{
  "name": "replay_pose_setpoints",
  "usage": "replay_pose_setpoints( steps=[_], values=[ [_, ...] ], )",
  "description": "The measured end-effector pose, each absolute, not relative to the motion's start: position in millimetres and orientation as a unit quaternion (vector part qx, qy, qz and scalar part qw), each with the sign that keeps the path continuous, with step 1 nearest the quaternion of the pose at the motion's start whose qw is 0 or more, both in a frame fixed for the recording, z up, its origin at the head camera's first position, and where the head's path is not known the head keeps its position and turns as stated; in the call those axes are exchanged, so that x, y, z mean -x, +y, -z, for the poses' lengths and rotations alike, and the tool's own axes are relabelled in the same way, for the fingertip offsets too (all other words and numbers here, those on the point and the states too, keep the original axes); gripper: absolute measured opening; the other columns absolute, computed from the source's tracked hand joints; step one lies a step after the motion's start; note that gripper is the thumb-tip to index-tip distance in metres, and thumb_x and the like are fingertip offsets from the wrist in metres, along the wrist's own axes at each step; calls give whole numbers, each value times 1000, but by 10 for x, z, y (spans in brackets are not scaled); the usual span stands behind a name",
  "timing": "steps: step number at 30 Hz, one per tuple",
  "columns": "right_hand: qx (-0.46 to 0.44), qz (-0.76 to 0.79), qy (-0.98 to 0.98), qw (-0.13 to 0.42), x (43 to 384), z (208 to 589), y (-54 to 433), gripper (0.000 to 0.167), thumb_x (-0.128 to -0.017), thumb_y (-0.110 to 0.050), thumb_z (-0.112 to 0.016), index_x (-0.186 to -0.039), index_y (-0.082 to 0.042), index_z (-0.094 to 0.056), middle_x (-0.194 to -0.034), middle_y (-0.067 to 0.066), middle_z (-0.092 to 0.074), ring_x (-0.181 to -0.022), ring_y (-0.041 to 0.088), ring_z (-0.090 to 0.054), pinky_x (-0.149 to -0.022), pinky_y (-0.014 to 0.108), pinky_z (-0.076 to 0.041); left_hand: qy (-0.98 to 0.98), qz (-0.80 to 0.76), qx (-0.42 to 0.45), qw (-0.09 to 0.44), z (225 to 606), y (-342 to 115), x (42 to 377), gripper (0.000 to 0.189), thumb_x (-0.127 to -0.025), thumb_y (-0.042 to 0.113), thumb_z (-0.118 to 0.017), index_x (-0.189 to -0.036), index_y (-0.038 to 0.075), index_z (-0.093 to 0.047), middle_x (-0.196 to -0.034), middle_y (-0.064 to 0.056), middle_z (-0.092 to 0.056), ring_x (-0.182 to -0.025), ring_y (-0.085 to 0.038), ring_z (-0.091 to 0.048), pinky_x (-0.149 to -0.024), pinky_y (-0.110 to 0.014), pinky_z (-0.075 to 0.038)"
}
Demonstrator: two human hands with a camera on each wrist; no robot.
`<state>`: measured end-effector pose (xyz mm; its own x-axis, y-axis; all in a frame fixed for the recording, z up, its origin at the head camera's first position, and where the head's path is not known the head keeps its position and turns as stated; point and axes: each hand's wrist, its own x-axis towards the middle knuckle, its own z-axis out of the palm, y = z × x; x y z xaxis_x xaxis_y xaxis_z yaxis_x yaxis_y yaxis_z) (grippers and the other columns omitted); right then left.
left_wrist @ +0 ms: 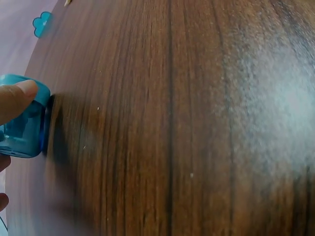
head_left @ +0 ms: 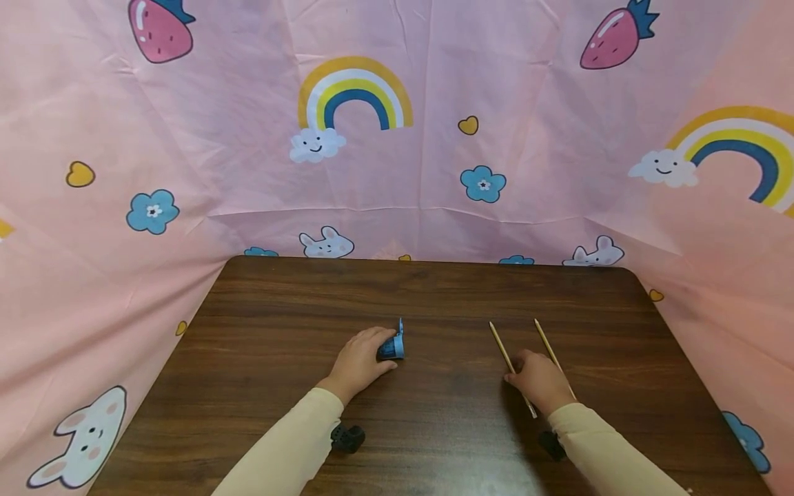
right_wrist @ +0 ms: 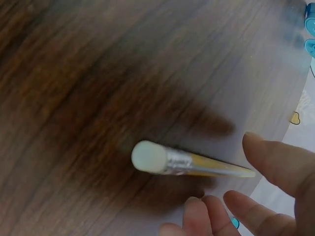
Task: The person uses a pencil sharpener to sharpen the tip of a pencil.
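Near the middle of the table, my left hand [head_left: 360,362] grips a small translucent blue pencil sharpener [head_left: 392,346] whose flap stands raised. The left wrist view shows the thumb pressed on the sharpener's blue body [left_wrist: 24,130] just above the wood. To the right, my right hand [head_left: 540,380] reaches over a yellow pencil [head_left: 501,346] lying on the table. In the right wrist view its thumb and fingers are spread apart on either side of the pencil [right_wrist: 202,164], whose white eraser end faces the camera. A second pencil [head_left: 547,344] lies beyond that hand, partly hidden by it.
The dark wooden table [head_left: 434,441] ends at a far edge against a pink cloth [head_left: 248,103] printed with rainbows, strawberries and rabbits. Black camera mounts [head_left: 349,438] hang under both wrists, close to the tabletop.
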<state>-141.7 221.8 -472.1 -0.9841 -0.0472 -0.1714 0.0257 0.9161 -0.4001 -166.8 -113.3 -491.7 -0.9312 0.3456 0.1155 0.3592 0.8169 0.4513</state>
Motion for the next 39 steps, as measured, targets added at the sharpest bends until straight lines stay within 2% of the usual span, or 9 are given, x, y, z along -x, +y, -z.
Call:
replay_pose_setpoints(
  steps=[11, 15, 20, 24, 29, 35, 39],
  values=[
    [-4, 209, 975, 76, 1402, 4737, 2191, 22, -79, -14, -76, -93, 0, -69, -82, 8, -69, -72, 24, -64, -66, 46, -53, -951, 250, 180, 9, 4941, -1077, 1683, 50, -81, 22, -79, -127, 11, -62, -123, -9, -63, -114, -30, -59, -97, -49, -48],
    [-3, 207, 975, 79, 1407, 4756, 2185, 16, -79, -13, -77, -88, -2, -69, -77, 6, -67, -66, 21, -61, -59, 42, -51, -952, 252, 176, 5, 4935, -1071, 1667, 49, -81, 20, -79, -126, 11, -62, -122, -9, -63, -114, -30, -59, -97, -48, -48],
    [-5, 201, 977, 76, 1429, 4765, 2181, 11, -80, -9, -76, -86, -3, -69, -76, 6, -67, -65, 21, -61, -58, 41, -51, -953, 246, 175, 12, 4927, -1059, 1668, 47, -82, 17, -78, -126, 10, -62, -122, -9, -64, -114, -28, -59, -96, -46, -49],
    [-8, 200, 977, 76, 1450, 4760, 2179, 5, -81, -6, -72, -80, -5, -68, -69, 3, -64, -60, 19, -58, -53, 38, -48, -954, 242, 178, 17, 4932, -1060, 1677, 45, -83, 15, -77, -126, 10, -62, -121, -8, -64, -114, -28, -59, -96, -45, -49],
    [-6, 197, 977, 76, 1476, 4737, 2170, 6, -80, -10, -68, -75, -8, -66, -64, -1, -59, -57, 18, -51, -49, 34, -41, -952, 238, 189, 28, 4962, -1088, 1676, 46, -84, 15, -76, -127, 12, -62, -119, -6, -64, -112, -26, -60, -94, -44, -51],
    [-6, 196, 976, 91, 1471, 4709, 2198, 13, -81, -12, -65, -71, -11, -56, -61, -1, -50, -56, 18, -45, -50, 31, -34, -948, 229, 216, 47, 5012, -1104, 1671, 48, -84, 15, -75, -130, 15, -62, -116, -6, -64, -109, -26, -61, -90, -44, -53],
    [-15, 196, 976, 98, 1456, 4671, 2221, 9, -82, -14, -64, -76, -11, -58, -64, -1, -52, -58, 19, -47, -50, 32, -36, -945, 226, 229, 61, 5034, -1104, 1669, 47, -84, 15, -76, -129, 14, -62, -114, -6, -65, -106, -26, -62, -88, -43, -53]
  ],
)
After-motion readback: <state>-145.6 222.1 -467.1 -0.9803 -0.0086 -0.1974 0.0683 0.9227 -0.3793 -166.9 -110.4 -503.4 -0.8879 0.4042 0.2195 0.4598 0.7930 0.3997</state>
